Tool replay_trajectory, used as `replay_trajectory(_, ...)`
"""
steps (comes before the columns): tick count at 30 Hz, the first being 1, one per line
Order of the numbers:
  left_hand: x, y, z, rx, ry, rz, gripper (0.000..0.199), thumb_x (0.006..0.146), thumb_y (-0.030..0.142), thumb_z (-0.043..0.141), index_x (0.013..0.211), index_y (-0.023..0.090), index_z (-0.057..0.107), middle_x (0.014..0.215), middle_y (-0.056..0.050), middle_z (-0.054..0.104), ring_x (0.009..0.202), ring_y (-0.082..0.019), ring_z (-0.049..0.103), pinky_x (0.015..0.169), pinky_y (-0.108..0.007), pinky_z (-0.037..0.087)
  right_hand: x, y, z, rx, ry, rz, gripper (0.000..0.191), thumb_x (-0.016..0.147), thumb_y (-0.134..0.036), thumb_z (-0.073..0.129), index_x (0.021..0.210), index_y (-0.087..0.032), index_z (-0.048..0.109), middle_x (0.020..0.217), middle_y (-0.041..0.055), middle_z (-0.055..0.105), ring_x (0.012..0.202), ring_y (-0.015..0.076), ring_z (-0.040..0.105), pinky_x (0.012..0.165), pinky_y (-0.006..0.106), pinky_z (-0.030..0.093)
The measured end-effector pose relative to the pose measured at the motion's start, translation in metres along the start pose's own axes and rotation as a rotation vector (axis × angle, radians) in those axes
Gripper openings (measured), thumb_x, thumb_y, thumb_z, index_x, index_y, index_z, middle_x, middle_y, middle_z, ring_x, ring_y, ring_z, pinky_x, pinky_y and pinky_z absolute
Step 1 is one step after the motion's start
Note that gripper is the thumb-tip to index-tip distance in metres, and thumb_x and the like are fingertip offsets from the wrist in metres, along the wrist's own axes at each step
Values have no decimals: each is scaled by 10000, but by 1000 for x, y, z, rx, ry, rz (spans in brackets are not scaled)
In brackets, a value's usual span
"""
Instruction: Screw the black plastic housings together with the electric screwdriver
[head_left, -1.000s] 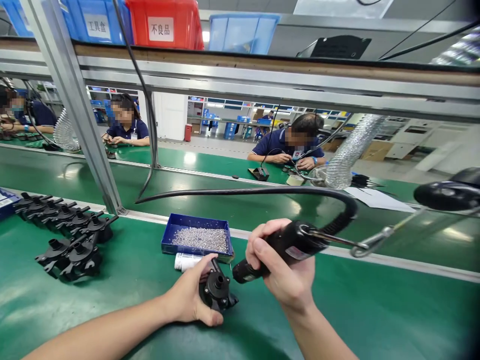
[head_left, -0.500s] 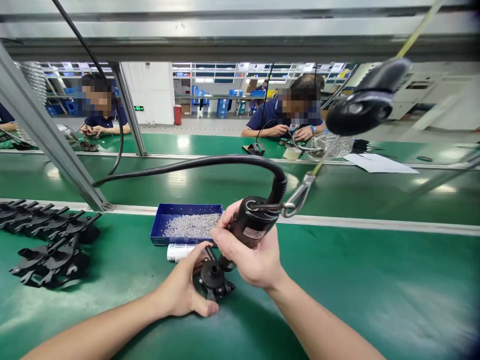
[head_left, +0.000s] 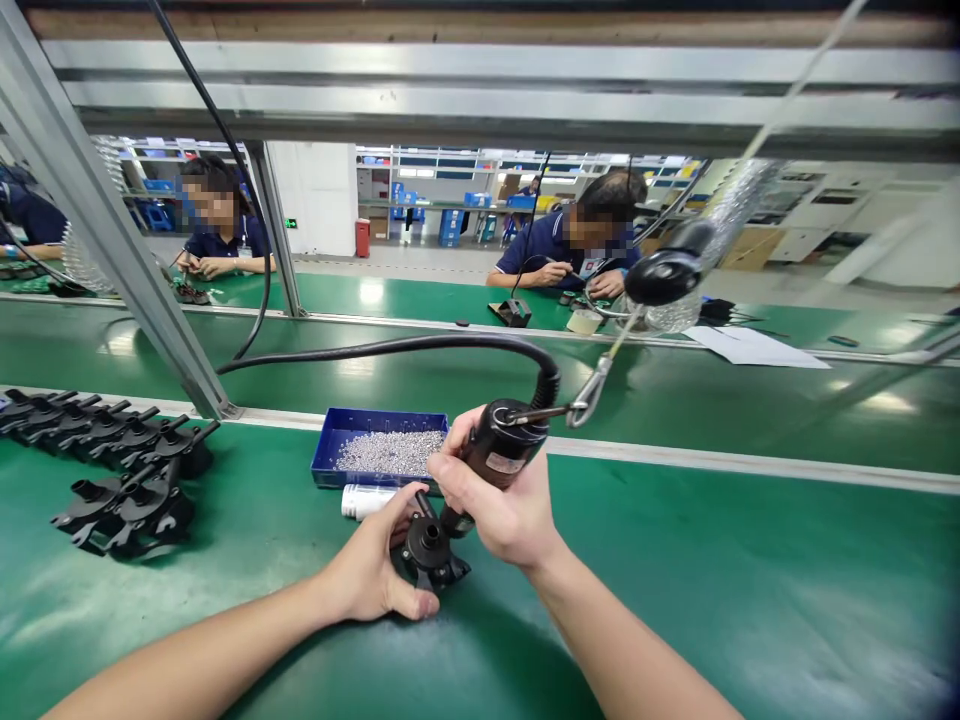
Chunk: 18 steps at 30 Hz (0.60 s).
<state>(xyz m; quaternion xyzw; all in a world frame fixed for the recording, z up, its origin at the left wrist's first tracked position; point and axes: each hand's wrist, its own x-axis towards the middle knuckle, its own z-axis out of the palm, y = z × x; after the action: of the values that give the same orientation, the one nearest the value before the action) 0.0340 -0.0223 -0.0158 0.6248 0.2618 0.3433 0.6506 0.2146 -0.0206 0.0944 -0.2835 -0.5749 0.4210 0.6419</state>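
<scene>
My left hand (head_left: pixel 382 570) is closed around the side of a black plastic part (head_left: pixel 431 550), which rests on the green table (head_left: pixel 675 560). The part has a round raised opening facing up and a tube pointing away. My right hand (head_left: pixel 510 500) grips a black power screwdriver (head_left: pixel 499 450), tilted, its lower end at the right side of the part; the tip is hidden. A cable and a metal hook are attached to the tool's top. Behind the hands lies a blue tray (head_left: pixel 324 465) of small metal screws, with a white cylinder (head_left: pixel 364 501) before it.
Several similar black parts (head_left: pixel 135 510) stand at the left. A slanted metal post (head_left: pixel 150 220) rises behind them. The tool's cable (head_left: pixel 375 348) arches over the table. A black balancer (head_left: pixel 667 275) hangs at the right. Two people sit across the far bench (head_left: pixel 420 295).
The camera view has shifted slightly, so the background sits lower and further right. The screwdriver is a little more tilted, and the hanging balancer appears lower. Both hands keep their holds.
</scene>
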Motion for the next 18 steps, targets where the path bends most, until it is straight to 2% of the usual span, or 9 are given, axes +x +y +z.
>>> replay_trajectory(4,-1,-3,-1,8,5,-6,1068,578,205,994,1529,242,511,1374,-94,684,1324,-375,642,1282,-599,373,2,1,-2,-3,-13,37,216,932,-276,851,1043,-234,671,815,-21,675,628,138,607,576,285,523)
replay_trajectory(9,-2,-11,-3,-11,16,-35,1228,537,178,997,1613,260,410,1489,-126,649,1431,-398,597,1343,-614,268,-3,9,-8,28,3,12,211,979,-306,842,979,-242,641,749,-54,600,556,107,517,527,264,457)
replay_trajectory(18,-3,-17,-4,-15,21,-36,1242,527,201,999,1618,268,411,1499,-129,646,1432,-408,595,1324,-604,299,-5,11,-4,-18,59,-9,218,989,-341,838,981,-240,644,781,-39,606,554,114,529,507,262,456)
